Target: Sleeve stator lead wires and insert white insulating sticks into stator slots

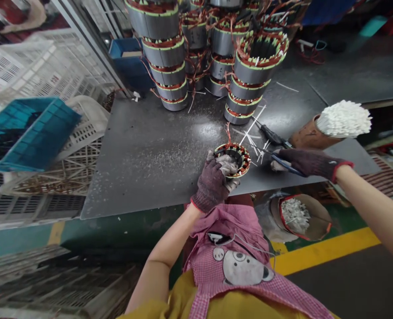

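Observation:
My left hand [213, 179], in a dark glove with pale fingers, grips the near left side of a small motor stator [244, 155] on the metal worktable [143, 177]. Its fingers reach over the rim into the bore. Copper windings and pale slot pieces ring the stator, and a copper lead stands up at the back. In my right hand [302, 161], also gloved, are scissors with blue handles [287, 164]; their thin blades point left toward the stator. Loose white strips [254, 139] lie between the stator and a black-handled tool [272, 134].
Stacked stators [168, 57] stand at the back, with another stack [246, 93] nearer. A brown container [307, 135] of white sticks is at right. Below the table edge hangs a bag [316, 217] with white scraps. A teal crate [50, 133] sits left; bits litter the tabletop.

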`<state>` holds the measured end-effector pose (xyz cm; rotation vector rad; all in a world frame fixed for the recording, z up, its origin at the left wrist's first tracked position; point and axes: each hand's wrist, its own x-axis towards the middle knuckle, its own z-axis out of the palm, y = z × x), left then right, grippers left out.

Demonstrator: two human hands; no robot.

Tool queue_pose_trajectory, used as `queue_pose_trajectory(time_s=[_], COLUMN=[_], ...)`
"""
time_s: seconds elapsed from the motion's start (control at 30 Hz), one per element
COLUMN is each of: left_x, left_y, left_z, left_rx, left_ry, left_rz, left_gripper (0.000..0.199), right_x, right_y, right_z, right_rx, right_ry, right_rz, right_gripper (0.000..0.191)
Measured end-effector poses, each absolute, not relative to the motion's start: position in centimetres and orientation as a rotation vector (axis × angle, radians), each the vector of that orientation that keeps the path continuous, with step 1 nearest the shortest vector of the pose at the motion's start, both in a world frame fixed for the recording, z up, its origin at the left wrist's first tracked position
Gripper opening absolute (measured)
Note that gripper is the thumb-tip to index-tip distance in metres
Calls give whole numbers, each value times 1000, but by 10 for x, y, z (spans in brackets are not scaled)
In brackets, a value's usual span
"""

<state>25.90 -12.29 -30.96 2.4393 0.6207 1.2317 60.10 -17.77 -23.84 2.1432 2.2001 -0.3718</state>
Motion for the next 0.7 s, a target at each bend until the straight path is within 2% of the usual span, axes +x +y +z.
queue_pose_trajectory(time_s=[0.1,0.3,0.7], left_x=[258,261,256], left_y=[-119,-119,-118], left_z=[-309,-312,-310], left_rx=[2397,2351,2446], left_ry=[572,508,631], left_rz=[1271,1380,1208], left_gripper=[11,11,15], right_x=[592,585,585], right_y=[-161,-170,-155], right_z=[-238,-225,-249], right_rx=[1941,1975,1835], right_ry=[2197,1907,2212], right_rz=[-580,-461,-626], right_gripper=[50,33,49])
